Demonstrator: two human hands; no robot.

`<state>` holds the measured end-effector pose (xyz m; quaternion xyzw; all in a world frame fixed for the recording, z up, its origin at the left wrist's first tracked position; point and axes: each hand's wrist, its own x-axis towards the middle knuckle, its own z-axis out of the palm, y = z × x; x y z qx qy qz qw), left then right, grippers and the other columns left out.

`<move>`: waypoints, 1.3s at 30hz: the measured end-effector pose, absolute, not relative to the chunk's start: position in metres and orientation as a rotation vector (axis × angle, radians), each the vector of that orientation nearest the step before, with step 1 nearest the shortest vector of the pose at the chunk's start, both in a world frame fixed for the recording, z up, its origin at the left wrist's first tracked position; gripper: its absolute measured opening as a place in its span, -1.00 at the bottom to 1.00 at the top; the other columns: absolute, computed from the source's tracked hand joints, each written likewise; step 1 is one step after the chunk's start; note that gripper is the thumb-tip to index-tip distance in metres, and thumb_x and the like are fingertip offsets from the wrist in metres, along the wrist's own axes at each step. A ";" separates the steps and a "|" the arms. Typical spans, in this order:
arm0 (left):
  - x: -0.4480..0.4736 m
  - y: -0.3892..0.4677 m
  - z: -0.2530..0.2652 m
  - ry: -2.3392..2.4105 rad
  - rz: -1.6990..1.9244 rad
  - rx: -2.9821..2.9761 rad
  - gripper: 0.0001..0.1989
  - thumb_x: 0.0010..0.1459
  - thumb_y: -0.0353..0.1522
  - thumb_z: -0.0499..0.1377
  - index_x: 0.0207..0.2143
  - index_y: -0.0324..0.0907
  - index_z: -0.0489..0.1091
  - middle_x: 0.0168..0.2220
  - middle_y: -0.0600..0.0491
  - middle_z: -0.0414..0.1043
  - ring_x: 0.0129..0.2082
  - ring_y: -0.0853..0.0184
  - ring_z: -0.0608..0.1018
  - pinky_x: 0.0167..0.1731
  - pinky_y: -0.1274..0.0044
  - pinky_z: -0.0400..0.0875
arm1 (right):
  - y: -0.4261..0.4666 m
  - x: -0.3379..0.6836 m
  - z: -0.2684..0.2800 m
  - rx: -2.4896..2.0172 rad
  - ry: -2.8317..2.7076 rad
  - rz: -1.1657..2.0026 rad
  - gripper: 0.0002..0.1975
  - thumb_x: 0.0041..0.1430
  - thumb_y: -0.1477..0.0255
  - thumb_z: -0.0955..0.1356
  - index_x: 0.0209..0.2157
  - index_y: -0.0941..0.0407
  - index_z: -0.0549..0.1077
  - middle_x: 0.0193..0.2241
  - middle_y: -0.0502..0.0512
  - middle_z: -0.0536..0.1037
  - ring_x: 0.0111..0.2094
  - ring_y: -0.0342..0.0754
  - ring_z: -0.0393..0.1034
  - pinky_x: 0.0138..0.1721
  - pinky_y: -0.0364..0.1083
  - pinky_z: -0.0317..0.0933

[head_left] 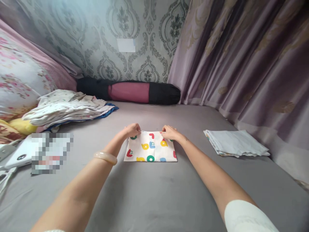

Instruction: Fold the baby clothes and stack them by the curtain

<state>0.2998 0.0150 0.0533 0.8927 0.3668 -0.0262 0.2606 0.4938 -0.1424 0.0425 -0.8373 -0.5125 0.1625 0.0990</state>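
A white cloth (154,149) printed with colourful letters lies folded into a flat rectangle on the grey bed sheet (154,193). At its far left corner my left hand (133,129) pinches the edge between thumb and fingers. My right hand (170,132) grips the same far edge toward the right corner, fingers curled over it. The near edge of the cloth rests straight on the sheet. Fingertips of both hands are partly hidden behind the fabric. A pale bangle (105,158) circles my left wrist.
Folded pale cloths (238,142) are stacked at the right. Rumpled clothes (65,108) heap at the left, near a white device (23,153) with cables. A long black and maroon bag (129,91) lies along the wall, beside purple curtains (217,48).
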 end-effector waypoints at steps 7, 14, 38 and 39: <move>0.294 0.025 0.045 0.847 0.102 2.187 -0.78 -0.14 -0.40 0.17 -0.34 -0.20 0.38 -0.45 0.06 0.47 -0.47 0.34 0.52 -0.52 0.59 0.36 | -0.148 0.499 0.053 -2.323 -1.410 0.658 -0.74 0.02 0.33 0.37 -0.21 0.07 0.36 -0.14 0.12 0.50 -0.27 -0.04 0.41 -0.42 -0.18 0.22; 0.283 0.027 0.085 0.669 0.080 2.186 -0.70 -0.17 -0.28 0.19 -0.33 -0.20 0.50 -0.41 0.04 0.52 -0.40 0.26 0.53 -0.45 0.54 0.37 | -0.162 0.502 0.089 -1.983 -1.507 0.836 -0.74 0.07 0.52 0.33 -0.17 0.14 0.52 -0.22 0.05 0.61 -0.25 -0.09 0.48 -0.32 -0.21 0.29; 0.254 -0.030 0.038 0.567 0.787 2.851 -0.61 0.18 -0.51 -0.09 -0.08 -0.06 0.42 -0.10 0.01 0.54 -0.06 0.27 0.47 0.14 0.30 0.00 | -0.210 0.471 0.042 -1.963 -1.860 -0.226 -0.73 0.12 0.63 0.21 -0.21 0.09 0.41 -0.11 0.11 0.56 -0.05 -0.04 0.39 0.21 0.00 -0.05; 0.251 -0.032 0.036 0.541 0.756 2.860 -0.59 0.16 -0.53 -0.08 -0.09 -0.06 0.43 -0.10 0.01 0.54 -0.06 0.27 0.47 0.13 0.30 0.01 | -0.212 0.469 0.038 -1.956 -1.881 -0.209 -0.73 0.12 0.64 0.20 -0.21 0.09 0.40 -0.10 0.12 0.56 -0.04 -0.04 0.38 0.20 0.00 -0.04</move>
